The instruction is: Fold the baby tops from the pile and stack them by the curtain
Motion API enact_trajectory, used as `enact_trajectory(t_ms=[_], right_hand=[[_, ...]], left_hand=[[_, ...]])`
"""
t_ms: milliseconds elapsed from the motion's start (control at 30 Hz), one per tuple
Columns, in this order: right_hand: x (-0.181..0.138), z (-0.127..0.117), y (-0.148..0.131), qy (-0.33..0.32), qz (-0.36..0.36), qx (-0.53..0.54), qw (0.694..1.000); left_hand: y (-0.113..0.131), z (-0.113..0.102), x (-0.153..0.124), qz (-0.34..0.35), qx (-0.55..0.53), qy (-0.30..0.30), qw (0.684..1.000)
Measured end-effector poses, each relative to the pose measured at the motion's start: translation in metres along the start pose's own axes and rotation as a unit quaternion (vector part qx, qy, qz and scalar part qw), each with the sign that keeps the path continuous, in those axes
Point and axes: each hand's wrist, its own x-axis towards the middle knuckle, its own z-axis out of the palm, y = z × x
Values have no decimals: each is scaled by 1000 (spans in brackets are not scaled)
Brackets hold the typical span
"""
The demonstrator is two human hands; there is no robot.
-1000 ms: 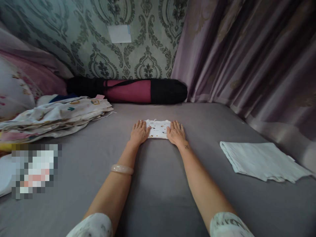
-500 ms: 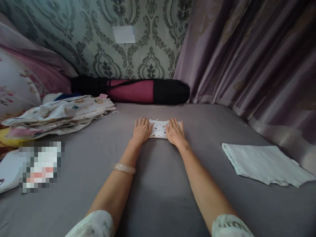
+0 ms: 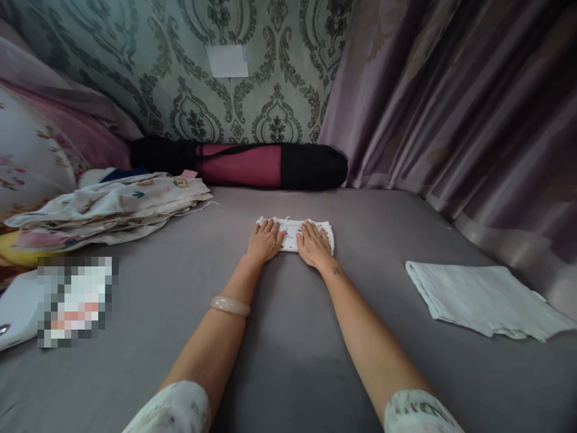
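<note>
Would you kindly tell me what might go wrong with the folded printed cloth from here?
With the left hand and right hand flat on the folded printed cloth, uneven pressure might skew its layers. It also lies directly on the gray sheet, which could drag and wrinkle if the hands slide.

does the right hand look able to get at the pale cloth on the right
Probably yes: the right hand lies flat on the small printed cloth, and only grey sheet shows between it and the pale cloth.
</note>
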Motion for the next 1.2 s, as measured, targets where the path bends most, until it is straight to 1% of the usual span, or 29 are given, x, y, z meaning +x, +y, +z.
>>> enact_trajectory(t_ms=[167,333,433,533,667,867,1000,1100,1200], right_hand=[[0,-3,-1,-3,-1,11,1000],[-2,-10,-9,23,-25,18,999],[-2,-10,-12,29,-45,18,998],[-2,-5,-12,19,-51,19,998],[-2,2,-9,8,-46,22,999],[-1,3,-9,7,-43,12,999],[1,-1,-10,-14,-40,4,999],[5,-8,-15,-43,-29,0,999],[13,-13,-26,-39,-43,3,998]], left_hand=[[3,-5,-2,4,3,7,1000],[12,-11,-2,26,17,66,997],[19,-8,-2,53,13,83,995],[23,0,-2,65,-1,57,996],[21,9,-3,55,-27,12,998],[23,4,-3,49,-42,4,998],[22,1,-2,54,-57,1,997],[16,-3,0,53,-63,34,996],[4,-8,1,29,-66,83,994]])
